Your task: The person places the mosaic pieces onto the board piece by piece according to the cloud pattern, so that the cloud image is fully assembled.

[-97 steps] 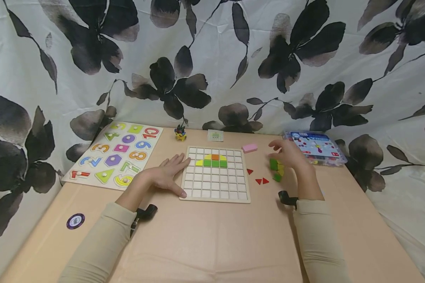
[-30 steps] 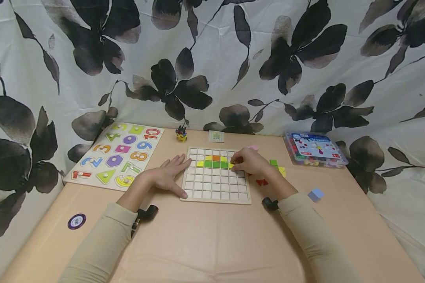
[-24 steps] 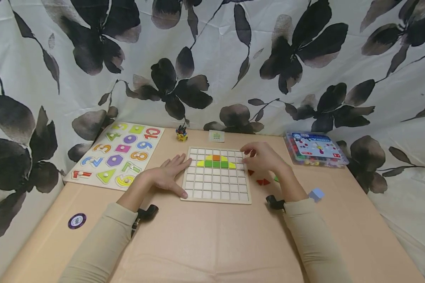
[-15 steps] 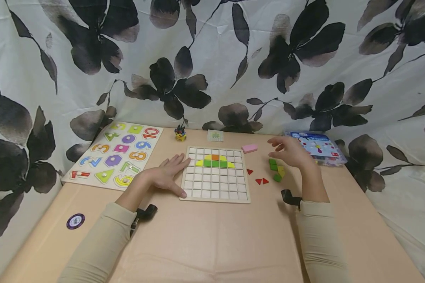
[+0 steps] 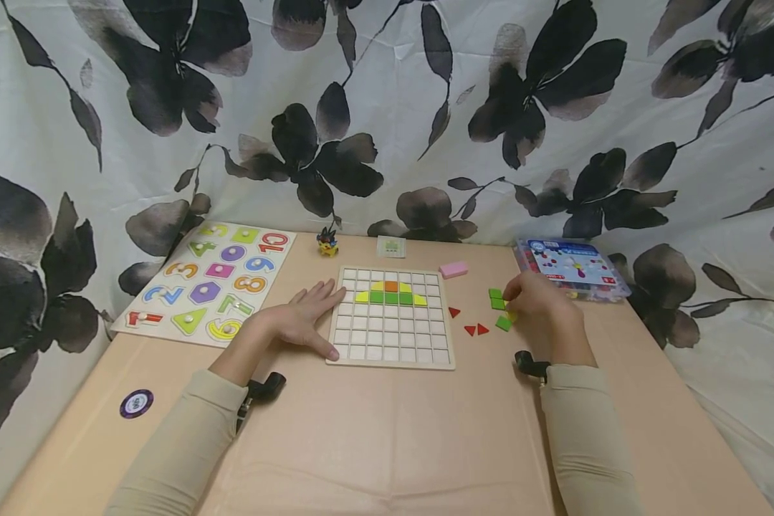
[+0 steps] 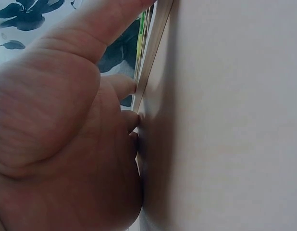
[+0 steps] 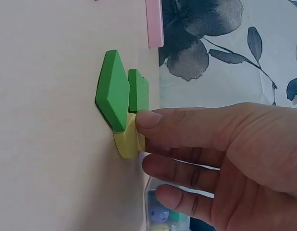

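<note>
My left hand [image 5: 299, 319] lies with fingers spread along the left edge of a white grid board [image 5: 393, 337], thumb at its near corner. On the board sit yellow triangle tiles [image 5: 420, 300], green tiles [image 5: 390, 297] and an orange tile [image 5: 391, 286]. My right hand [image 5: 545, 308] is at the loose tiles right of the board. Its thumb and forefinger pinch a yellow tile [image 7: 141, 139], partly hidden by the fingers. Another yellow tile [image 7: 124, 144] lies beside it, next to loose green tiles [image 7: 112, 91]. Red triangle tiles [image 5: 470, 330] lie nearer the board.
A pink block [image 5: 454, 269] and a small card [image 5: 391, 247] lie beyond the board, near a small figure [image 5: 327, 242]. A clear plastic box [image 5: 574, 269] stands at back right. A number puzzle board [image 5: 206, 287] and a round chip [image 5: 136, 403] are at left.
My right hand has set a yellow triangle at the right end of the green row, then moved back right and down to the loose tiles. The left hand has stayed in place.
</note>
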`<state>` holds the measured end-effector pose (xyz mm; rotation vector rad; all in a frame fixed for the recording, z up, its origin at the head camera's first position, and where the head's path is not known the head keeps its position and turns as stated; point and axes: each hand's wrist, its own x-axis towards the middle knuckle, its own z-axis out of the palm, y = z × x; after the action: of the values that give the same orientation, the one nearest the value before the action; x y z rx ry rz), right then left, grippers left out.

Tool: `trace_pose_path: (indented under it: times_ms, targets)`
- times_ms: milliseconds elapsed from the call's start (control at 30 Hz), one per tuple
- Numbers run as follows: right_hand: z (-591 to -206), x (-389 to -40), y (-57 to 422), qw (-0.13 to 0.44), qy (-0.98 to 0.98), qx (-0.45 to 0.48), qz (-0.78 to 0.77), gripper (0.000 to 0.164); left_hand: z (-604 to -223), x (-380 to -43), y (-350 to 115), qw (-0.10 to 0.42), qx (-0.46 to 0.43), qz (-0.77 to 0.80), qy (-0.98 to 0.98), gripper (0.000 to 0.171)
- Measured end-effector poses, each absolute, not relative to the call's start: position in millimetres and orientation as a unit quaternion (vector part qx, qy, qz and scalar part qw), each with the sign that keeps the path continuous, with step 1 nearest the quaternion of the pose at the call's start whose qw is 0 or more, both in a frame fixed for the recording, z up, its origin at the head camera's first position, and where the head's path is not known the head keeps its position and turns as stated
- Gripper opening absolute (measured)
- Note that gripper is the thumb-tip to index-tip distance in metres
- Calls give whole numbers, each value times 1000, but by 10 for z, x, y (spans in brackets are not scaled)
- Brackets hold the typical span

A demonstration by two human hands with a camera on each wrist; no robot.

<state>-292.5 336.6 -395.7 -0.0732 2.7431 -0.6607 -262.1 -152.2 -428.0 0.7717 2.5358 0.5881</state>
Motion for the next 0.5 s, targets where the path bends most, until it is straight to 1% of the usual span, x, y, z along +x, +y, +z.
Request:
trace_pose_path:
  times_ms: [133, 267, 400, 500]
  targets:
    - [-3967, -2937, 3374, 157, 957, -45, -239, 11, -4260, -2615, -1518, 212, 278, 219, 911, 132]
    - [-3942, -2940, 3397, 153, 953, -74, -250, 10, -4264, -2612, -1513, 211, 283, 223, 909, 133]
    - [-3888, -2944, 3355, 113, 948, -102, -279, 14, -4283, -2623, -1518, 209, 286, 220, 909, 133]
    - [-3845, -2954, 3218, 80, 934, -126, -324, 19, -4291, -2632, -1521, 208, 286, 217, 910, 133]
